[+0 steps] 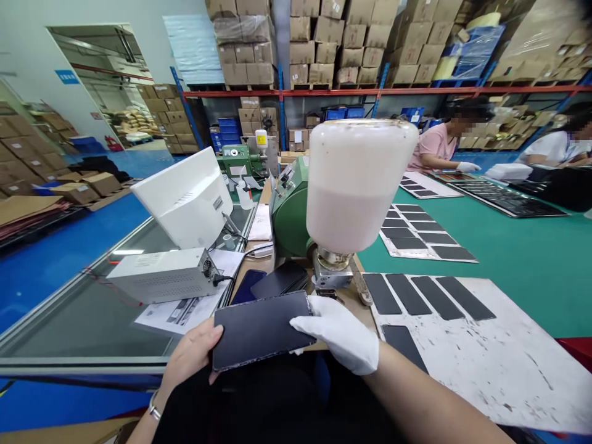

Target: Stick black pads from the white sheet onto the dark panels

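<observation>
Between both hands I hold a dark grey rectangular panel (263,330) with a pale, glossy line along its edges. My bare left hand (193,351) pinches its left end, thumb on the face. A white glove covers my right hand (340,333), whose thumb and fingers grip the right end. Just behind the panel lies a stack of similar dark panels (280,280) beside a dark blue flat piece (250,285). Above my right hand stands a green machine (290,213) with a large translucent tank (354,185), partly filled with whitish liquid, over a metal nozzle block (333,277).
At right, a stained white board (485,357) carries several dark panels (419,296); another loaded board (416,231) lies behind it on the green table (522,259). A monitor (185,197) and a grey power box (161,274) stand left. Two people sit at the far right.
</observation>
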Demonstrator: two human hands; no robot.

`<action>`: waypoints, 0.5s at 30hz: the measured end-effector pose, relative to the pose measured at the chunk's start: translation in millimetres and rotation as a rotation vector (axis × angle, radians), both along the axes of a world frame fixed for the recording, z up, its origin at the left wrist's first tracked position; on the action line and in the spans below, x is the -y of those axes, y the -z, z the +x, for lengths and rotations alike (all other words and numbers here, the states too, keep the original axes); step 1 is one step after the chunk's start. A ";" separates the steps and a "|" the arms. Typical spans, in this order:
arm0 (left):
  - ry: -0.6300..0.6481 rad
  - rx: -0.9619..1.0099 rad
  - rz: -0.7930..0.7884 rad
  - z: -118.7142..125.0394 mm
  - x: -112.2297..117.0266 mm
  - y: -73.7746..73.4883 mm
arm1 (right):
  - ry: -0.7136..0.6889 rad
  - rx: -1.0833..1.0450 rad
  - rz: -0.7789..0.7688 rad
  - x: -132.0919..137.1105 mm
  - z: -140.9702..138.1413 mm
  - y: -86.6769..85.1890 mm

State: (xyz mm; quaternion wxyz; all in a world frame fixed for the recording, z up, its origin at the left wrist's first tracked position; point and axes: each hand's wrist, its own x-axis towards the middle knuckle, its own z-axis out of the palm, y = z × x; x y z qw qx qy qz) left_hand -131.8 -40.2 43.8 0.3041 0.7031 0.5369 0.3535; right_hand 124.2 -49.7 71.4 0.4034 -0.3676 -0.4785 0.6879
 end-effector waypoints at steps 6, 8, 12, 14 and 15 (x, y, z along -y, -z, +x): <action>0.609 0.157 -0.422 51.1 -1.5 -33.7 | -0.089 0.466 -0.003 9.6 37.0 15.3; 0.716 0.184 -0.455 76.0 -9.2 -29.7 | -0.128 0.568 -0.012 18.5 45.6 22.2; 0.707 0.421 -0.646 119.0 -29.4 0.8 | 0.041 0.328 -0.143 36.7 62.9 27.2; 0.719 0.525 -0.723 135.9 -35.4 15.7 | 0.181 0.095 -0.200 42.3 72.5 24.5; 0.732 0.577 -0.747 143.2 -36.5 21.1 | 0.243 0.014 -0.222 43.8 76.8 22.3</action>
